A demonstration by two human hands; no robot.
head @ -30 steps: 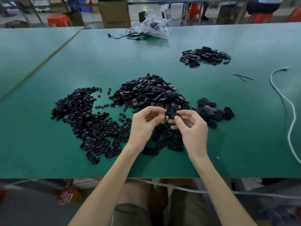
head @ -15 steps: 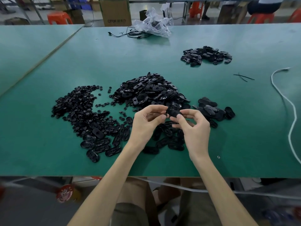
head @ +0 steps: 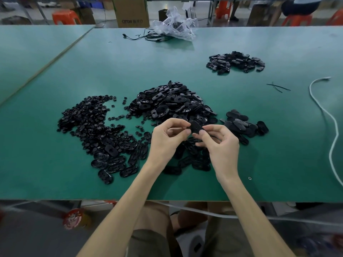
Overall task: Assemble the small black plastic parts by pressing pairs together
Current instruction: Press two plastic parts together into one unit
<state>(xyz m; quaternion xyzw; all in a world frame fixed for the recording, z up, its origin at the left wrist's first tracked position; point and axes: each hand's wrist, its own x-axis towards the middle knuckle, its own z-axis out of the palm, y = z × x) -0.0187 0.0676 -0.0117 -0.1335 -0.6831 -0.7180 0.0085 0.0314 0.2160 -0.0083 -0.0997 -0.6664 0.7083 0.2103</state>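
A black oval plastic part [head: 196, 127] is held above the green table [head: 278, 145] between both hands. My left hand [head: 167, 140] pinches its left end with thumb and forefinger. My right hand [head: 220, 143] pinches its right end the same way. Behind the hands lies a big heap of black oval parts [head: 170, 102]. To the left spreads a pile of small black round pieces [head: 89, 119]. Several oval shells [head: 115, 164] lie flat at the near left. A small stack of oval parts [head: 245, 125] sits just right of my hands.
Another pile of black parts [head: 235, 62] lies at the far right. A white cable [head: 330, 123] curves along the right edge, black twist ties [head: 278, 87] beside it. A clear plastic bag [head: 176, 25] and black wires [head: 148, 36] sit at the far edge. The table's near edge [head: 55, 198] runs below my wrists.
Both hands stay together over the pile and have shifted the held part slightly; the oval part now shows more plainly between the fingertips.
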